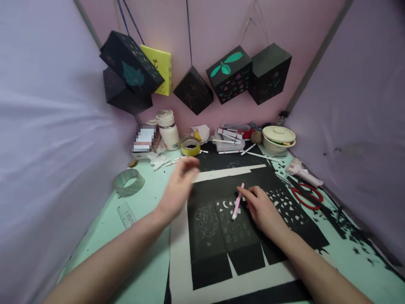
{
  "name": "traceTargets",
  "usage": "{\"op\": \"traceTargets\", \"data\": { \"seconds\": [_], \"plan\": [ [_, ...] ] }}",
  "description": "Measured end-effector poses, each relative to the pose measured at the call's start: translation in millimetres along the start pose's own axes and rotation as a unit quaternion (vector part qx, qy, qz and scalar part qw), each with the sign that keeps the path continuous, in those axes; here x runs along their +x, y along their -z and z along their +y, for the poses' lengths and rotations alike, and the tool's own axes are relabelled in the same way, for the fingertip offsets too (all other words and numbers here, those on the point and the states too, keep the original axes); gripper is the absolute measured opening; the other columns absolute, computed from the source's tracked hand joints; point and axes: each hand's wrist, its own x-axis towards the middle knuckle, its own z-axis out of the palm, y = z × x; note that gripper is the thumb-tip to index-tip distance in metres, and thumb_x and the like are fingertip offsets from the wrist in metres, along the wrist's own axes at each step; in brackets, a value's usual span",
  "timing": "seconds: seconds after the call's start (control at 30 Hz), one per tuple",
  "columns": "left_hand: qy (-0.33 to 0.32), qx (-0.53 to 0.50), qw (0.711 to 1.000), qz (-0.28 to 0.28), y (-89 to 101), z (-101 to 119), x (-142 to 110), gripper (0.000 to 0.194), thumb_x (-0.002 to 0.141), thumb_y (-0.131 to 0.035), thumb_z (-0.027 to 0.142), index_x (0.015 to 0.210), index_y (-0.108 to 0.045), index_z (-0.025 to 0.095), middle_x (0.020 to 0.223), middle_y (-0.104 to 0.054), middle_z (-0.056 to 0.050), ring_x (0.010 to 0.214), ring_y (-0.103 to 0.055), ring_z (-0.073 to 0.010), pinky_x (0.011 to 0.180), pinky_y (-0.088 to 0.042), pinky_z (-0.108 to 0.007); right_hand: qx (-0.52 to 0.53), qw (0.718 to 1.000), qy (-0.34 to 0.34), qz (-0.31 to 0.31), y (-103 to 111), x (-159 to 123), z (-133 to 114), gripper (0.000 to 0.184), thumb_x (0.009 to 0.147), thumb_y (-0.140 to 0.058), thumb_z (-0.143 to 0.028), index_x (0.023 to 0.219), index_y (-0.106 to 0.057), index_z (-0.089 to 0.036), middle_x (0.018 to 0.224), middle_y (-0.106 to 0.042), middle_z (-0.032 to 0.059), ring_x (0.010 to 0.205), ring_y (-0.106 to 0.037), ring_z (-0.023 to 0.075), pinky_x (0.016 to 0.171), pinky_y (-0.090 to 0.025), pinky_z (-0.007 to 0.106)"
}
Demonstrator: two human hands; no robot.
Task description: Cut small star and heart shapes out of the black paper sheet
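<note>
My left hand [181, 181] is raised over the left edge of a black card sheet [211, 270], its fingers apart, slightly blurred and holding nothing. Over the middle of the sheet, my right hand [261, 207] has a slim pink pen-like tool [238, 202] at its fingertips. The index finger crosses the tool near its upper end, and the white end points down toward me. Small moon and star cut-outs [225, 204] show beside the tool. Pale drawn outlines [236, 234] cover the panels below, and many shapes are cut through the panel on the right.
Rolls of tape [129, 182], a white bottle [168, 131], a box of markers [229, 141] and a lidded bowl [278, 139] stand around the sheet. Red-handled scissors [306, 196], a glue gun [303, 172] and black scraps lie right. Black paper boxes [193, 90] hang behind.
</note>
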Motion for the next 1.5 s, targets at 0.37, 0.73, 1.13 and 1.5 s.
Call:
{"op": "traceTargets", "data": {
  "seconds": [0.37, 0.73, 1.13, 1.5],
  "plan": [
    [-0.238, 0.572, 0.588, -0.520, -37.3, -50, -136, 0.079, 0.081, -0.058, 0.056, 0.139, -0.044, 0.004, 0.145, -0.033, -0.030, 0.077, -0.066, -0.0308, 0.049, -0.053, -0.039, -0.168, 0.976, 0.115, -0.081, 38, 33, -2, 0.014, 0.090, -0.052, -0.012, 0.086, -0.063, -0.019, 0.082, -0.059, 0.0062, 0.078, -0.052, 0.0204, 0.069, -0.036, 0.032],
    [-0.187, 0.521, 0.646, -0.526, -37.3, -66, -136, 0.089, 0.068, -0.075, 0.050, 0.141, -0.043, 0.010, 0.148, -0.021, -0.028, 0.066, -0.066, -0.0362, 0.038, -0.049, -0.044, 0.606, 0.742, -0.254, 0.133, 21, 18, -17, 0.016, 0.080, -0.066, -0.027, 0.084, -0.052, -0.021, 0.055, -0.039, -0.0082, 0.046, -0.033, 0.0071, 0.045, -0.023, 0.022],
    [-0.220, 0.548, 0.620, -0.517, -38.1, -72, -136, 0.092, 0.071, -0.066, 0.060, 0.142, -0.040, 0.008, 0.149, -0.020, -0.027, 0.062, -0.065, -0.0343, 0.035, -0.048, -0.044, 0.639, 0.707, -0.275, 0.125, 13, 15, -15, 0.021, 0.074, -0.074, -0.024, 0.083, -0.056, -0.019, 0.057, -0.042, -0.0083, 0.047, -0.035, 0.0058, 0.046, -0.024, 0.020],
    [-0.180, 0.510, 0.645, -0.539, -39.6, -60, -127, 0.091, 0.072, -0.069, 0.057, 0.144, -0.038, 0.009, 0.147, -0.025, -0.032, 0.072, -0.067, -0.0375, 0.045, -0.050, -0.044, 0.604, 0.735, -0.280, 0.129, 10, 15, -14, 0.020, 0.076, -0.074, -0.029, 0.088, -0.063, -0.018, 0.057, -0.044, -0.0067, 0.050, -0.038, 0.0075, 0.047, -0.029, 0.021]
  ]
}}
